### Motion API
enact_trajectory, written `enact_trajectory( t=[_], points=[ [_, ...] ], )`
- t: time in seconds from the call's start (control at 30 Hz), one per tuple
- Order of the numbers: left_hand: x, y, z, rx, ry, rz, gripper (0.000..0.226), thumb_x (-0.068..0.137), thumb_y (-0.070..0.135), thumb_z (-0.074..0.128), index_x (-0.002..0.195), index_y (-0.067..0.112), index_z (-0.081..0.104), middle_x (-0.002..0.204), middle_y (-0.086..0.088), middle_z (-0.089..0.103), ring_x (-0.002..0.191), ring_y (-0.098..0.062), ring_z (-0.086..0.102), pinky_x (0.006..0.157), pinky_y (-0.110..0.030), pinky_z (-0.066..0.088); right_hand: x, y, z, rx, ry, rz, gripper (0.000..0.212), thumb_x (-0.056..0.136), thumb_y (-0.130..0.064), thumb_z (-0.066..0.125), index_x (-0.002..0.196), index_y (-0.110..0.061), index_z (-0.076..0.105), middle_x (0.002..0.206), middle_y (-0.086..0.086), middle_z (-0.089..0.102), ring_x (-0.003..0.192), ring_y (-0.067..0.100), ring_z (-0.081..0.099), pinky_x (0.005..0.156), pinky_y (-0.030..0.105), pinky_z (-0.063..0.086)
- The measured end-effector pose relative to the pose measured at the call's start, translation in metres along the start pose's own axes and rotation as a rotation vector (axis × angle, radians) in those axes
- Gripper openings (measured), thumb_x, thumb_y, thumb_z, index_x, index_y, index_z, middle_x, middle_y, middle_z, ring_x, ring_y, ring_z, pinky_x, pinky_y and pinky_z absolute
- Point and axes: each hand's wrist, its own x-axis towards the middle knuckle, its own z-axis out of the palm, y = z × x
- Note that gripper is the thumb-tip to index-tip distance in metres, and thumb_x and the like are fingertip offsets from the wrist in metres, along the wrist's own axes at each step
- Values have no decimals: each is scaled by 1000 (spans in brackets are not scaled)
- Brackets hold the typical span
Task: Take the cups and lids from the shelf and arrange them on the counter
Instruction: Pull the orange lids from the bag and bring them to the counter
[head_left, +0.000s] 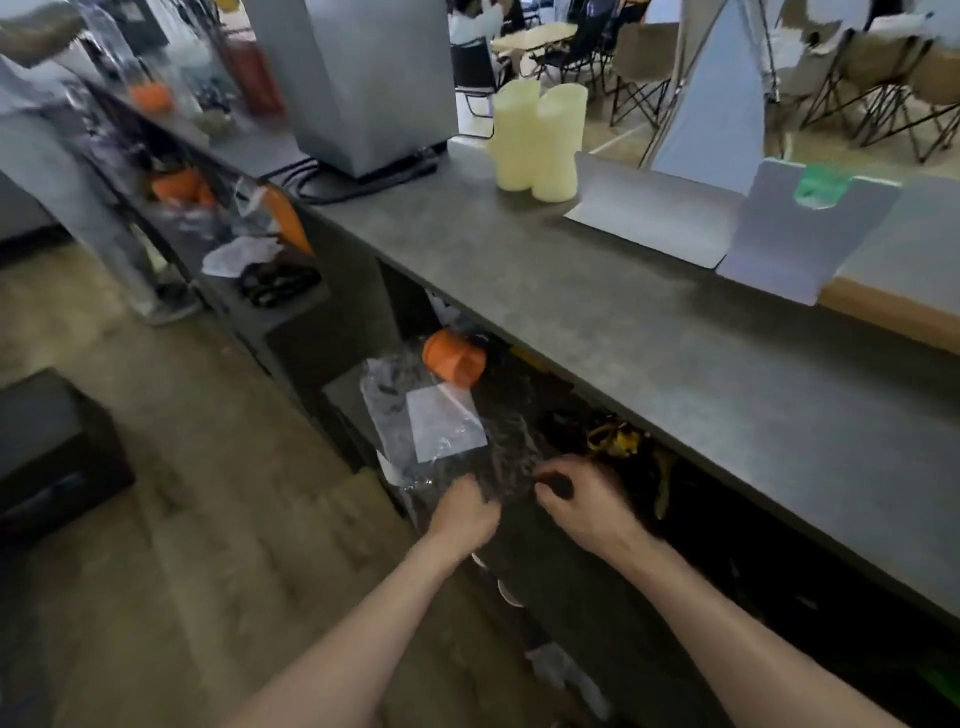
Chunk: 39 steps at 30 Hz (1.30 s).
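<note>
A clear plastic bag (441, 421) with a white label and dark lids inside lies on the shelf under the grey counter (597, 322). My left hand (462, 512) and my right hand (582, 501) both pinch the bag's near end, fingers closed on the plastic. An orange stack of cups (454, 358) lies on its side at the bag's far end. Two cream stacks of cups (537, 140) stand upright on the counter near the back. The whole view is blurred.
A grey machine (363, 78) with cables stands at the counter's far left. White card stands (795, 228) line the counter's back edge. More orange cups (182, 187) sit on shelves farther left. A dark box (52, 447) sits on the floor at left.
</note>
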Motion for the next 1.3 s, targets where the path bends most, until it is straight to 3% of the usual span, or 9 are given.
enact_trajectory(
  t=[0.13, 0.3, 0.4, 0.53, 0.67, 0.8, 0.97, 1.2, 1.3],
  points=[
    [58, -34, 2, 28, -39, -25, 33, 92, 8, 54, 125, 5, 61, 125, -17, 64, 118, -34, 59, 97, -38, 48, 59, 7, 40, -83, -109, -33, 16, 91, -18, 63, 97, -11, 77, 105, 3, 72, 102, 17, 63, 90, 28, 47],
    [119, -75, 12, 171, 24, -49, 52, 96, 29, 54, 144, 13, 43, 151, -14, 43, 139, -35, 40, 112, -47, 38, 124, 29, 95, -126, -266, -25, 20, 93, -12, 58, 104, -10, 74, 115, 6, 68, 112, 18, 61, 97, 25, 45],
    [131, -75, 10, 313, 43, -20, 81, 97, 32, 56, 159, 16, 5, 165, -10, -13, 151, -33, 16, 117, -43, 30, 150, 34, 116, -210, -259, -57, 50, 98, -19, 51, 147, -20, 42, 157, -4, 32, 146, 14, 26, 118, 29, 22],
    [160, -69, 3, 225, 202, 79, 97, 96, 26, 57, 155, 14, -19, 157, -8, -38, 138, -31, 43, 90, -36, 55, 188, 28, 134, -397, -167, -80, 79, 96, -39, 53, 158, -25, 6, 166, -1, -4, 152, 16, 0, 122, 43, 19],
    [202, -69, -17, 223, 318, 80, 100, 93, 25, 61, 154, 5, -14, 161, -23, -19, 111, -29, 66, 62, -26, 50, 231, 4, 130, -364, 75, -130, 76, 90, -29, 57, 156, -25, 19, 164, 12, 14, 147, 33, 25, 111, 48, 37],
    [235, -69, -27, 151, 340, 117, 97, 93, 35, 56, 156, 7, -12, 165, -19, 0, 152, -32, 14, 107, -42, 41, 290, -18, 123, -341, 192, -127, 60, 97, -57, 19, 152, -34, 28, 162, -6, 11, 145, 16, 26, 117, 42, 31],
    [266, -70, -28, 120, 312, 115, 101, 87, 31, 66, 156, 3, -2, 163, -22, 12, 150, -36, 19, 121, -45, 23, 346, -33, 110, -397, -220, -64, 65, 94, -5, 55, 152, -5, 25, 158, 18, 25, 146, 31, 24, 112, 28, 15],
    [269, -83, -21, 108, 358, 140, 91, 78, 17, 71, 152, -6, 23, 140, -22, 52, 125, -38, 53, 104, -42, 43, 378, -48, 120, -333, -389, 127, 63, 91, -19, 67, 144, -1, 37, 145, 24, 41, 130, 36, 43, 91, 20, 39],
    [271, -88, -20, 97, 319, 132, 84, 84, 20, 66, 153, -3, 23, 141, -17, 52, 127, -33, 50, 108, -38, 38, 375, -48, 120, -332, -375, 158, 105, 82, -34, 76, 157, -13, 7, 162, 15, 13, 147, 31, 19, 116, 31, 25]
  ],
)
